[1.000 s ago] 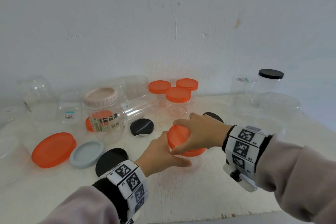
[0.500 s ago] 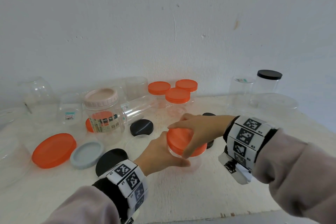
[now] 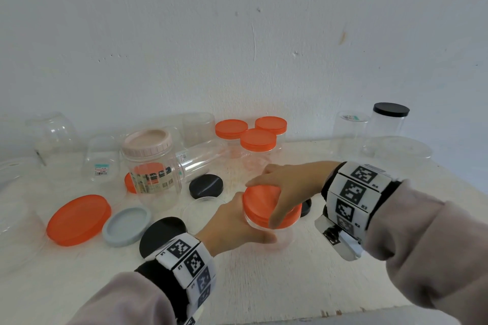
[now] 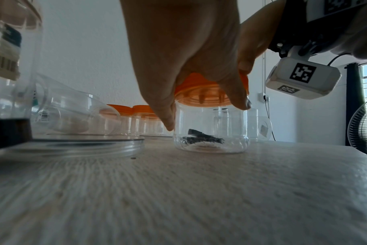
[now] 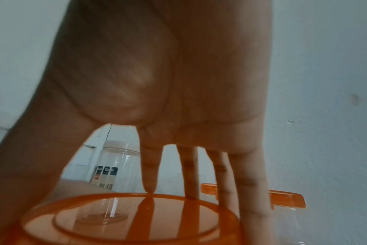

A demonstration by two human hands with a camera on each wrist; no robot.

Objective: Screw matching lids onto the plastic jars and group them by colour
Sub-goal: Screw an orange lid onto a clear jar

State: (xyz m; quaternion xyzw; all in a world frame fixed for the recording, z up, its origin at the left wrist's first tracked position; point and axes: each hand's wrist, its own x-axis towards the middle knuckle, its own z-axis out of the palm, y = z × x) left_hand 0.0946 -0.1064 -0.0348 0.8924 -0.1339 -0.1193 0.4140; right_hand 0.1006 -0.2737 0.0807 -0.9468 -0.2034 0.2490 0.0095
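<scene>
A small clear jar (image 3: 284,239) stands mid-table with an orange lid (image 3: 260,203) on its mouth. My left hand (image 3: 232,221) wraps round the jar's left side and holds it; in the left wrist view its thumb and fingers sit just under the lid (image 4: 207,92) on the jar (image 4: 210,132). My right hand (image 3: 287,187) reaches in from the right and grips the lid from above, thumb on the near rim. The right wrist view shows that hand (image 5: 178,99) with its fingers spread down onto the lid (image 5: 126,220).
Three orange-lidded jars (image 3: 257,140) stand at the back. A pink-lidded labelled jar (image 3: 151,166) and several open clear jars stand at the left. Loose lids lie nearby: large orange (image 3: 79,219), grey (image 3: 126,225) and black (image 3: 206,186). A black-lidded jar (image 3: 388,124) stands back right.
My right hand has turned on the orange lid, its wrist swinging round and the thumb coming down over the near rim. The left hand and the jar stay in place.
</scene>
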